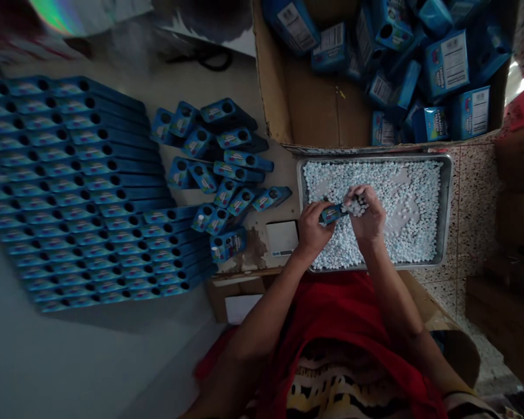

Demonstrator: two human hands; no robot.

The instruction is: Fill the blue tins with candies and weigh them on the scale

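Over a metal tray (pixel 449 215) spread with small pale candies (pixel 414 247), my left hand (pixel 315 230) grips a small blue candy box (pixel 330 215). The box lies tilted, its end towards my right hand (pixel 369 218). That hand is cupped around a heap of the pale candies (pixel 355 205), fingers curled, right against the box's end. Whether candies are passing into the box is too small to tell.
Stacked blue boxes (pixel 82 186) with round holes fill the left, with several looser ones (pixel 231 174) beside them. A cardboard carton (pixel 314 105) of blue boxes stands behind the tray. A small white scale (pixel 282 237) sits left of the tray; scissors (pixel 213 58) lie farther back.
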